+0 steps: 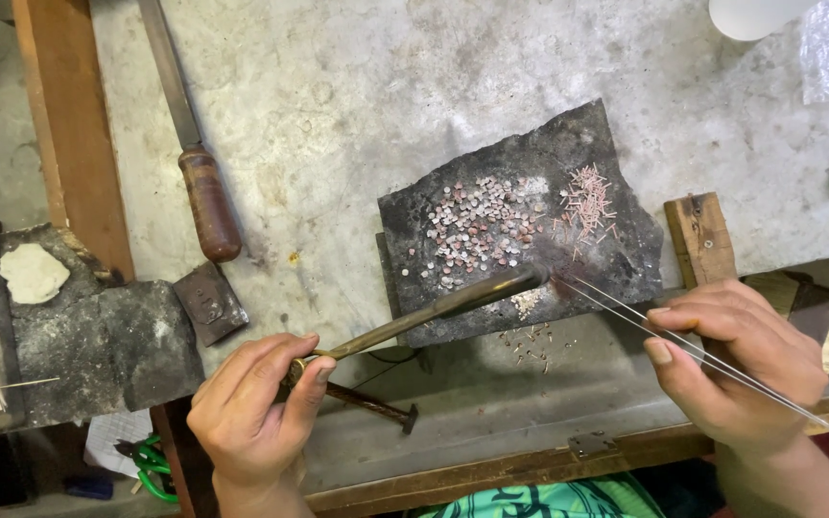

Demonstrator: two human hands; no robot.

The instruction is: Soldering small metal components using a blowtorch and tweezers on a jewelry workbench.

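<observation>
On a scuffed grey workbench [338,86], a dark charred slab [520,211] carries small round metal discs [477,230] and what look like copper pins [585,201]; the left hand [251,408] clamps a brass blowpipe [424,312] and the right hand [731,360] pinches long steel tweezers [712,360], both tips at the slab's near edge.

I see a slim brass-coloured torch pipe [434,312] slanting up to the right, its dark tip resting on a charred black slab [520,216]. Long thin steel tweezers [693,355] slant in from the right, their points almost meeting the pipe's tip, beside small round pieces [477,230] and short copper-coloured wire bits [587,201] heaped on the slab.
</observation>
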